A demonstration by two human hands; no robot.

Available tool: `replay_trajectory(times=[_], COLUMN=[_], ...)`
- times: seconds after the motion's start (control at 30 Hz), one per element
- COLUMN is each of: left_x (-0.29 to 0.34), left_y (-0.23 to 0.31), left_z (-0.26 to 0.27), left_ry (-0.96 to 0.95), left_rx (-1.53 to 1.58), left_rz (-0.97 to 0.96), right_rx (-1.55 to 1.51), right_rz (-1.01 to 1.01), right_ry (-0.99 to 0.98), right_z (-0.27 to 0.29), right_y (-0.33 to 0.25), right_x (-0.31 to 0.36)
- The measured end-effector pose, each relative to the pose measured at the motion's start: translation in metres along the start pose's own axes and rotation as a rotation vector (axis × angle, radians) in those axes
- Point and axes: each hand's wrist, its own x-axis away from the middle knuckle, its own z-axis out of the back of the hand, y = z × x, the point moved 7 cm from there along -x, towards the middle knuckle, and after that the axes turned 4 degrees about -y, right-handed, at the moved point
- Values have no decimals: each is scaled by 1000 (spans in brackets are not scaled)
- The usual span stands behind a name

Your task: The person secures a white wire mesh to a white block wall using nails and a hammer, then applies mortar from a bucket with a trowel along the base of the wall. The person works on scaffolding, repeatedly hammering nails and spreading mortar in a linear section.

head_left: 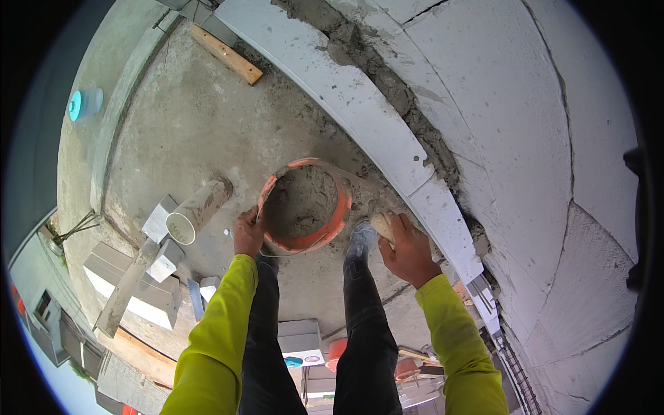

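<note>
An orange bucket (338,220) of grey mortar (302,200) stands on the concrete floor in front of my feet. My left hand (249,232) is closed on its left rim. My right hand (408,250) is wrapped around the tan, rounded handle of a trowel (382,225), just right of the bucket. A smeared grey blade shape reaches from near that handle over the bucket's far right rim. Both of my arms wear bright yellow-green sleeves. My right boot (361,240) is close to the bucket's near right side.
A low wall of pale blocks (387,131) curves along the right, with mortar (394,90) on top. To the left are a mortar-stained pipe (197,211), white blocks (131,283) and a long board (128,287). A wooden beam (225,54) lies farther off.
</note>
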Motion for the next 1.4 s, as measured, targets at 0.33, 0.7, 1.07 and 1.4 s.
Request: replay_trajectory(times=[0.33, 0.7, 1.07, 1.4], left_x=[6, 13, 208, 278], left_y=[54, -32, 54, 92], left_z=[-27, 37, 64, 91], left_ry=[9, 85, -4, -22], left_rx=[-339, -306, -523, -553], left_rz=[-77, 293, 207, 259], right_rx=[-576, -1027, -64, -370], right_rz=[-90, -90, -65, -270], right_ry=[-372, -226, 648, 217], right_z=[-211, -49, 99, 96], right_y=[-20, -40, -38, -43], right_x=[-29, 31, -129, -163])
